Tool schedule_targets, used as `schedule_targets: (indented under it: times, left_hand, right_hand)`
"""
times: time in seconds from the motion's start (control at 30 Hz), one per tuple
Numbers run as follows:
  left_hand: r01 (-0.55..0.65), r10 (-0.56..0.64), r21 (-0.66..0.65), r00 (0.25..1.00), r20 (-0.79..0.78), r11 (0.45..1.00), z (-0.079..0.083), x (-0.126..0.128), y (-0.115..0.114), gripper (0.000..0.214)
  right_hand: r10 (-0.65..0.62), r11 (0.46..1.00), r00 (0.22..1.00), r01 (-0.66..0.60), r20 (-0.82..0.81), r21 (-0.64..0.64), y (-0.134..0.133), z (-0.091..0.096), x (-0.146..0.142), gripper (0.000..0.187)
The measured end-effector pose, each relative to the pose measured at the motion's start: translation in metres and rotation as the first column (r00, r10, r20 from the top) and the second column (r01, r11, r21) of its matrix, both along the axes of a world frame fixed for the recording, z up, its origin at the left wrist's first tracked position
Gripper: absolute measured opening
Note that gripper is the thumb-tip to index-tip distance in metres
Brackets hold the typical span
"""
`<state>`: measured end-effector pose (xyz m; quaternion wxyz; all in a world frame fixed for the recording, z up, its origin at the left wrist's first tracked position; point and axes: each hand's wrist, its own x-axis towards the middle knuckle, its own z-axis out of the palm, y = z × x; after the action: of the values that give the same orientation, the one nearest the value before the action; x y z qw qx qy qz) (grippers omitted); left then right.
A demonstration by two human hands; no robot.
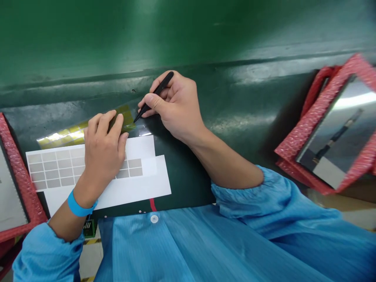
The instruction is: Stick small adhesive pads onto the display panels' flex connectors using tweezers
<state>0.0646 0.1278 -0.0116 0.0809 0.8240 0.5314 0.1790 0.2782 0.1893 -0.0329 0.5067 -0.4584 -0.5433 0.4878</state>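
My right hand (173,103) is closed around black tweezers (158,91), pen-like, with the pointed tip slanting down to the right end of a yellow-green translucent film strip (128,117). Whether the tip touches the film I cannot tell. My left hand (104,147) lies flat with fingers apart, its fingertips over the film and its palm over a white sheet (138,194). Grey rectangular labels (53,166) sit in rows on that sheet, partly hidden by the hand. A blue wristband (76,204) circles my left wrist.
Under everything lies a dark green mat (235,117). At the right, a shiny flat panel sits in red foam packing (311,125). Another red foam frame (22,176) stands at the left edge. A green circuit board (89,228) shows below the table edge.
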Motion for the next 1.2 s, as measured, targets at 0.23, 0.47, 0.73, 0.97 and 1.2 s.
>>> schedule_targets:
  times: [0.23,0.47,0.73,0.97,1.2]
  left_hand:
    - [-0.008,0.009,-0.075,1.000,0.016,0.997,0.002,0.000,0.000,0.042]
    - [-0.013,0.014,-0.093,1.000,0.016,0.996,0.002,0.001,0.001,0.042]
    - [-0.007,0.007,-0.050,1.000,0.014,0.999,0.001,-0.001,0.001,0.042]
    - [0.032,-0.033,0.030,0.998,0.058,0.999,0.000,-0.012,0.009,0.042]
    - [0.002,-0.001,0.037,1.000,-0.022,0.999,0.016,-0.023,0.040,0.052]
  right_hand:
    - [0.034,0.999,0.999,-0.034,0.014,-0.038,-0.001,0.004,0.001,0.048]
    - [0.048,0.996,0.999,-0.046,0.016,-0.076,0.003,0.004,0.002,0.048]
    - [0.043,0.997,0.997,-0.048,-0.064,-0.065,0.005,-0.004,0.001,0.051]
    - [-0.063,0.992,0.921,0.016,-0.384,-0.126,0.008,0.013,0.010,0.064]
    - [-0.275,0.961,0.837,0.228,-0.473,-0.155,0.002,0.034,0.063,0.068]
